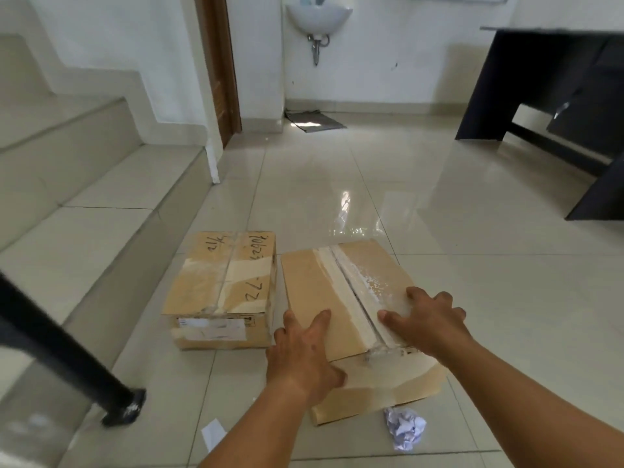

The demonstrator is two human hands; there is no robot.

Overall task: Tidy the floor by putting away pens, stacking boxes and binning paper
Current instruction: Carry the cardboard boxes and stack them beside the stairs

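— Where does the box lie?
— The taped brown cardboard box (pixel 314 292) lies flat on the glossy pale tiled floor (pixel 388 184), just below the middle of the view. Its long axis follows the clear tape seam (pixel 353 292): far end toward 11 o'clock, near end toward 5 o'clock.
— And the hands?
— Both are on its near end. The left hand (pixel 304 352) grips the near left corner, fingers laid over the top and thumb bent against the near face. The right hand (pixel 430 319) presses on the top at the near right. Its fingers are spread and barely bent, its thumb stretches toward the seam, and it closes round nothing.
— What sits next to it?
— At its 9 o'clock is a second brown cardboard box with black handwriting (pixel 219 275), just beside it with a thin strip of floor between. It lies flat, its seam running roughly 12 to 6. At 5 o'clock, close to the near face, is a crumpled white paper ball (pixel 405 432). At 7 o'clock is a small white paper scrap (pixel 213 434).
— Farther out?
— A black metal post (pixel 67 352) slants in at 8 o'clock and pale tiled stairs (pixel 101 184) rise at 10. A white wall sink (pixel 319 15) and a grey mat (pixel 315 120) are at 12, and a dark desk (pixel 557 79) is at 2.
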